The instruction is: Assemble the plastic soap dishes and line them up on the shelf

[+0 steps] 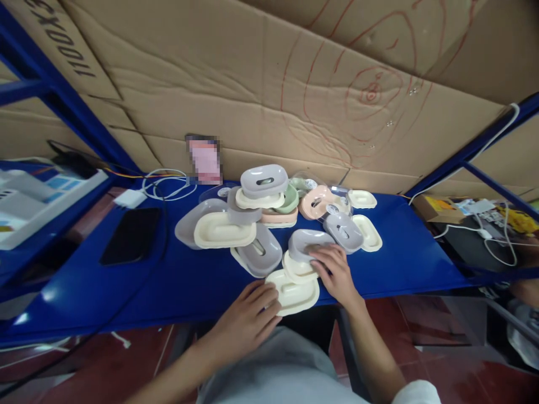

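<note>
A heap of oval plastic soap-dish parts in grey, cream, pink and green lies on a blue shelf (168, 280). My left hand (248, 320) rests at the shelf's front edge, fingers curled against the left side of a cream tray (295, 293). My right hand (334, 272) lies over a cream piece (297, 268), its fingertips touching a grey lid (307, 242) just beyond. A larger cream tray (223, 231) sits in a grey base at the left of the heap. Another grey lid (264, 179) tops the pile at the back.
A black phone (131, 235) lies on the shelf to the left, with a white charger (129, 198) and coiled cable (166, 185) behind it. Cardboard sheets (261, 78) wall off the back. Blue rack posts stand at both sides. Boxes and cables (484, 224) fill the right.
</note>
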